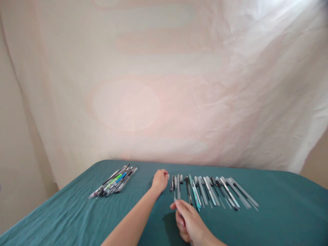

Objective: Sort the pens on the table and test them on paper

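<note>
Left, on the surface (77, 208): heaped pens (116, 180), apparently not yet spread. Centre: left hand (160, 180), curled, contents impossible to tell. Nearer: right hand (186, 218), pinching a slim rod (175, 195). Right: row of pens (209, 191), apparently already laid out.

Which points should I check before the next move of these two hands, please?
1. Right hand pinches the thin stick: ok.
2. Left hand holds something: cannot tell, its grip is unclear.
3. Row of pens lies roughly side by side: ok.
4. Pens in the pile lie separately: not ok, they overlap.
5. Pile and row stay apart: ok, bare cloth shows between them.
</note>
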`<action>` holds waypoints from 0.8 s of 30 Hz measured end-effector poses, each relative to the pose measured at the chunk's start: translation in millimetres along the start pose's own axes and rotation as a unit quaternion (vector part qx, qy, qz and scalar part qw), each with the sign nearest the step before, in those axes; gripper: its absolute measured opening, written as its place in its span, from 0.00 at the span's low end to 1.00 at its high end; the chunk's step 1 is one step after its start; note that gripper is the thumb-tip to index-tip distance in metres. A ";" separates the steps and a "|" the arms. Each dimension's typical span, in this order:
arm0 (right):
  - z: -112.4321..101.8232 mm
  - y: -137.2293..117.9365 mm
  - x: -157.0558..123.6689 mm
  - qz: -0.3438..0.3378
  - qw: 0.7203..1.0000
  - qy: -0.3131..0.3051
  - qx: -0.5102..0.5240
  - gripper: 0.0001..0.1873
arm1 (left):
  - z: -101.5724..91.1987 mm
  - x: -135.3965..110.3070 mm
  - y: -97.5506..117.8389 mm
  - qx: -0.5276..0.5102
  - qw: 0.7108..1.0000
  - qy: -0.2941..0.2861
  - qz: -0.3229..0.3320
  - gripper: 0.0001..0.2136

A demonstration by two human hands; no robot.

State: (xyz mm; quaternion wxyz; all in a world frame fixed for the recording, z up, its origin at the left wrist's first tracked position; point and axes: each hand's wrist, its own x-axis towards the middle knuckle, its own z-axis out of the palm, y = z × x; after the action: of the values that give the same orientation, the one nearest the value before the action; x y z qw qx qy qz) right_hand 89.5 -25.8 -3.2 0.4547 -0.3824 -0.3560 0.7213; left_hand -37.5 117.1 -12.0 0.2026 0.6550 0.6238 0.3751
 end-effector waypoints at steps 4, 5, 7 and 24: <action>-0.4 -5.0 -1.9 0.006 0.999 -0.001 0.041 0.21 | -14.6 -16.2 3.1 -0.064 0.998 0.012 -0.008 0.08; -1.2 -6.0 -2.4 0.006 0.998 -0.001 0.057 0.20 | -18.0 -24.2 6.1 -0.082 0.997 0.015 -0.008 0.09; -3.5 -6.6 -2.5 -0.002 0.996 0.002 0.094 0.17 | -23.1 -44.7 14.5 -0.118 0.993 0.011 -0.001 0.11; -6.2 -1.3 -2.7 -0.034 0.986 -0.066 0.148 0.14 | -37.2 -113.1 52.7 -0.506 0.839 -0.174 -0.096 0.16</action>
State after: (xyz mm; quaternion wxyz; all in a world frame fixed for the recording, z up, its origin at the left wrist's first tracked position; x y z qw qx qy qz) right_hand 96.2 -26.8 -4.2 0.5058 -0.2502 -0.2878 0.7738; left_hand -23.4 -7.4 23.3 0.6459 0.4527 0.3617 0.4970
